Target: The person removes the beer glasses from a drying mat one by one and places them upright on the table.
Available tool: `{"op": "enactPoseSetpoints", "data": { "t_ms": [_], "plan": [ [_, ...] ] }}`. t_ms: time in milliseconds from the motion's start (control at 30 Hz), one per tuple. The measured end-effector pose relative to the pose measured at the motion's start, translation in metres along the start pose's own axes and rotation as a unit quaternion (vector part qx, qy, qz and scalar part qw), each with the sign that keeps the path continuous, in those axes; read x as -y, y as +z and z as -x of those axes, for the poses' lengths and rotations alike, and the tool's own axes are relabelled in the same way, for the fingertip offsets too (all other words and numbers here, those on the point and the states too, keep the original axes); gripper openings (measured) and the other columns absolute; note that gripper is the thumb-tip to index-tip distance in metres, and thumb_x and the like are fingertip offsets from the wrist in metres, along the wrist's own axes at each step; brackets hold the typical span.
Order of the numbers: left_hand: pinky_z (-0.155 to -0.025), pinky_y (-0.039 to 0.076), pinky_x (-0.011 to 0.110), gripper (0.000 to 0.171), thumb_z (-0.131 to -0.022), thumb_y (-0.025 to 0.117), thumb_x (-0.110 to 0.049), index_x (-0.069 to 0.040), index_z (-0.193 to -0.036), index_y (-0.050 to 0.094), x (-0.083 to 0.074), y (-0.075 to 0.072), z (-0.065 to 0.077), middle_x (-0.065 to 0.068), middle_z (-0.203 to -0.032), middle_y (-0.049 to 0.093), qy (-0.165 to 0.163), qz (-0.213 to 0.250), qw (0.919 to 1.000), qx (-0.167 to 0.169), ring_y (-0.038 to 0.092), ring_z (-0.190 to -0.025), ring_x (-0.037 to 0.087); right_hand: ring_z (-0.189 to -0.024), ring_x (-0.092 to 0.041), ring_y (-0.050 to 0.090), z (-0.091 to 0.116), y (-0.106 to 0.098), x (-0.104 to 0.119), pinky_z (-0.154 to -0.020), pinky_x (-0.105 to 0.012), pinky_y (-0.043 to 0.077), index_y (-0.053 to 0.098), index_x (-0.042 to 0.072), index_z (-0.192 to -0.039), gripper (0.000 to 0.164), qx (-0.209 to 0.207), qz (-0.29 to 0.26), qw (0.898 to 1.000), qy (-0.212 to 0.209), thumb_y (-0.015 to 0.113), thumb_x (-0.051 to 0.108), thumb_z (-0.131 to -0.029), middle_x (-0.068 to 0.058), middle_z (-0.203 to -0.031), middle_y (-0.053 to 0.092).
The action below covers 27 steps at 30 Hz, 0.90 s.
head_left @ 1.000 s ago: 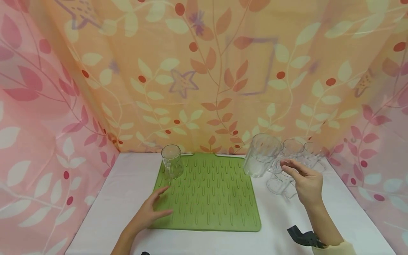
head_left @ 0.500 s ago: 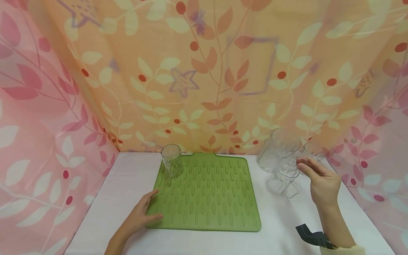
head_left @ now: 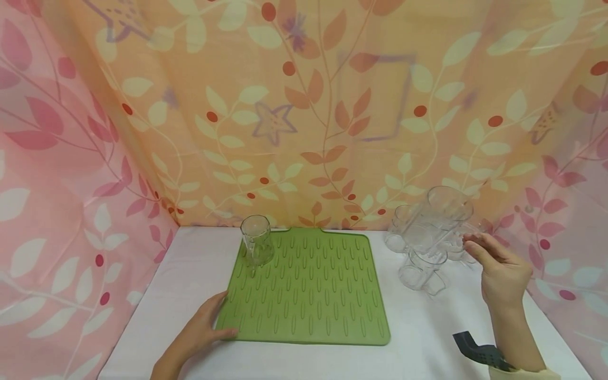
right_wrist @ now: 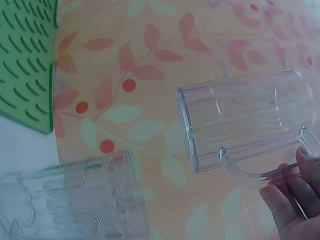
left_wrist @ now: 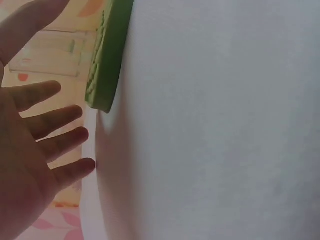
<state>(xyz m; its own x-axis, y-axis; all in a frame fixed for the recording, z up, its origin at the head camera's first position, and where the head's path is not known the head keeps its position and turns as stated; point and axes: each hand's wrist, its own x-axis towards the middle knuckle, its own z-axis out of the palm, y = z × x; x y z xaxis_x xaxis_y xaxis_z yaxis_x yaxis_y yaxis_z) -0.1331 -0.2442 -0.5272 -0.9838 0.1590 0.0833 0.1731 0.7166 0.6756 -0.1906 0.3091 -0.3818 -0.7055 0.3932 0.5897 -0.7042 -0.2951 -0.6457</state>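
My right hand [head_left: 505,269] pinches the handle of a clear glass mug [right_wrist: 245,122]. In the right wrist view this mug hangs tilted in the air, its base toward the left. From the head it overlaps other clear mugs, so their outlines blend. One of those, a standing mug [head_left: 421,270], is nearest the front; its body fills the lower left of the right wrist view. My left hand [head_left: 195,332] is beside the near left corner of a green ridged mat [head_left: 309,295]. Its fingers are spread and hold nothing in the left wrist view [left_wrist: 35,150].
Another glass mug [head_left: 257,240] stands on the mat's far left corner. Behind the right-hand group is one more mug [head_left: 396,240]. White cloth [head_left: 157,295] covers the table, and patterned curtains [head_left: 304,105] enclose the back and both sides.
My right hand has carried the mug to the right, from beside the mat to over the mug group. My left hand has drawn back leftward and nearer, off the mat's middle-left.
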Motion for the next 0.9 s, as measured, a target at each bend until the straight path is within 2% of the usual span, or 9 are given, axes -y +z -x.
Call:
{"op": "enactPoseSetpoints", "data": {
  "t_ms": [167, 233, 467, 667, 900],
  "plan": [
    [-0.103, 0.025, 0.057, 0.098, -0.062, 0.08, -0.042, 0.008, -0.134, 0.036, 0.001, -0.001, 0.0, 0.026, -0.133, 0.042, -0.009, -0.004, 0.9998, 0.018, 0.034, -0.125, 0.044, -0.079, -0.028, 0.068, -0.003, -0.006, 0.002, -0.07, -0.032, 0.052, 0.045, -0.031, -0.106, 0.034, -0.015, 0.001, 1.0, -0.003, 0.051, -0.031, -0.072, -0.024, -0.089, 0.067],
    [-0.104, 0.025, 0.056, 0.099, -0.062, 0.08, -0.042, 0.009, -0.134, 0.035, 0.002, -0.001, -0.001, 0.025, -0.132, 0.042, -0.014, -0.003, 0.9996, 0.025, 0.034, -0.125, 0.043, -0.078, -0.026, 0.068, -0.003, -0.01, 0.004, -0.069, -0.03, 0.052, 0.046, -0.03, -0.106, 0.034, -0.028, 0.023, 0.999, 0.0, 0.053, -0.028, -0.073, -0.023, -0.088, 0.068],
    [-0.104, 0.027, 0.055, 0.103, -0.06, 0.08, -0.045, 0.006, -0.137, 0.034, 0.004, -0.001, -0.001, 0.022, -0.134, 0.041, -0.032, -0.035, 0.9979, 0.044, 0.033, -0.126, 0.04, -0.077, -0.027, 0.068, -0.006, -0.021, 0.008, -0.067, -0.03, 0.053, 0.047, -0.031, -0.103, 0.033, -0.048, 0.028, 0.998, -0.019, 0.053, -0.031, -0.07, -0.025, -0.087, 0.067],
    [-0.102, 0.029, 0.057, 0.104, -0.058, 0.081, -0.044, 0.007, -0.136, 0.035, 0.003, -0.001, -0.002, 0.022, -0.135, 0.039, -0.033, -0.06, 0.9965, 0.047, 0.032, -0.127, 0.042, -0.076, -0.028, 0.068, -0.007, -0.03, 0.011, -0.066, -0.03, 0.053, 0.047, -0.032, -0.103, 0.036, -0.07, 0.013, 0.997, -0.03, 0.053, -0.033, -0.068, -0.027, -0.087, 0.066],
    [-0.101, 0.03, 0.057, 0.104, -0.056, 0.082, -0.044, 0.008, -0.135, 0.037, 0.006, 0.001, -0.003, 0.022, -0.135, 0.04, -0.034, -0.072, 0.9955, 0.051, 0.032, -0.126, 0.042, -0.074, -0.025, 0.068, -0.007, -0.04, 0.016, -0.068, -0.028, 0.052, 0.048, -0.03, -0.103, 0.037, -0.101, 0.048, 0.993, -0.03, 0.058, -0.03, -0.067, -0.024, -0.086, 0.067]
  ]
}}
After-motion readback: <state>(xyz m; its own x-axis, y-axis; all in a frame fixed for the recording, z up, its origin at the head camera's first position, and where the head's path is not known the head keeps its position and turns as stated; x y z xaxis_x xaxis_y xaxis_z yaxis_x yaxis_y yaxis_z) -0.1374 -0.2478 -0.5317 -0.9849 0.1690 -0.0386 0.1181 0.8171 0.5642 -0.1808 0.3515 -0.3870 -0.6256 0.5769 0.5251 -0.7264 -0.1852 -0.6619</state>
